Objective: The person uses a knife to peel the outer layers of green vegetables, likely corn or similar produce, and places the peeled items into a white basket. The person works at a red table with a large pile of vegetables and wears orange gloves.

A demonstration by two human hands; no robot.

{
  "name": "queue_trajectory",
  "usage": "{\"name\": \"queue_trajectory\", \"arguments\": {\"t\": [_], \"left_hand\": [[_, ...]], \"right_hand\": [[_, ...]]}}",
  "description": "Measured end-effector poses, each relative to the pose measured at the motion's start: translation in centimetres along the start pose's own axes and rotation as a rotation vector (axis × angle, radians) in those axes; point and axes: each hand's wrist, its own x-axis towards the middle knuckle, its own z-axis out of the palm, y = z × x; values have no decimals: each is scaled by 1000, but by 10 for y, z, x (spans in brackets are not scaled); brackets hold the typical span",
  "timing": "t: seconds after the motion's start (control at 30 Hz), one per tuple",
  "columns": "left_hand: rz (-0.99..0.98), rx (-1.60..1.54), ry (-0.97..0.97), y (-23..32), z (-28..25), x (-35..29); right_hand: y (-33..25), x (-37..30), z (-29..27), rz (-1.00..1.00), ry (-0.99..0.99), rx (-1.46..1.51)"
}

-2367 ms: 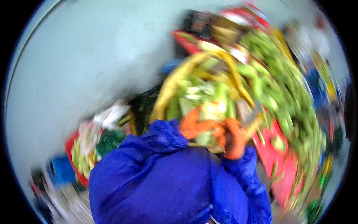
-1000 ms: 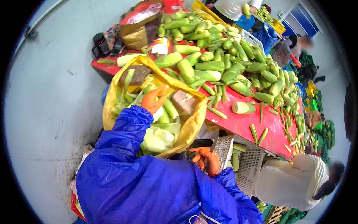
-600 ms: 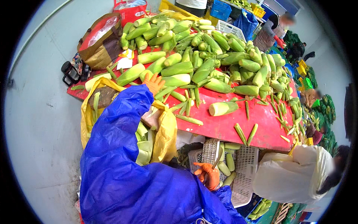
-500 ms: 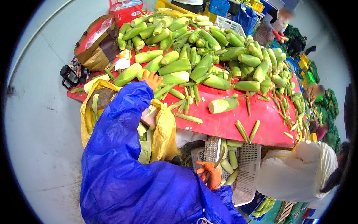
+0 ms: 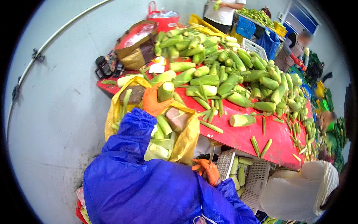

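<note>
My left hand [image 5: 153, 101], in an orange glove, is closed around an ear of corn [image 5: 165, 92] in green husk, its pale cut end turned up. I hold it above the near edge of a yellow bag [image 5: 189, 140] containing green husks [image 5: 156, 151]. In my gloved right hand [image 5: 207, 171], lower and to the right, is a knife with a narrow, slightly curved blade [image 5: 212, 153] pointing up; its handle is hidden in the fingers. Beyond my left hand, a big heap of unpeeled corn [image 5: 207, 80] covers the red table [image 5: 231, 136].
Peeled ears lie in a white basket [image 5: 257, 179] beside my right hand. A whitish covered bundle [image 5: 294, 190] stands right of it. A brown bag [image 5: 135, 56], a red bag [image 5: 164, 22] and a black flask [image 5: 103, 66] are at the far left. Other people work farther back.
My left hand has taken an ear of corn from the heap's near left and drawn it back over the yellow bag. My right hand still holds the knife; the whole view has shifted.
</note>
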Motion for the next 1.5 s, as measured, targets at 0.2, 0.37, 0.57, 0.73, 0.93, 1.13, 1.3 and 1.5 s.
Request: {"name": "queue_trajectory", "arguments": {"t": [0.2, 0.37, 0.57, 0.73, 0.93, 1.13, 1.3, 1.5], "left_hand": [[-353, -1556, 102, 4, -31, -84], [-674, -1861, -2, -7, -55, -133], [-792, -1962, 46, -27, -63, -164], [-894, -1985, -9, -37, -65, -178], [-849, -1984, 69, -52, -54, -188], [-875, -1825, 43, -51, -60, -206], [-831, -1676, 44, -17, -67, -211], [-819, -2122, -212, -79, -36, -233]], "right_hand": [[-47, 62, 56, -357, -64, -550], [-116, 81, 128, -740, -218, -1320], [-128, 99, 170, -982, -421, -1643], [-124, 114, 184, -961, -510, -1789], [-67, 120, 183, -660, -353, -1256], [-79, 100, 188, -118, -493, -761], [-101, 92, 191, -645, -535, -1109], [-68, 95, 187, -912, -427, -1071]]}}
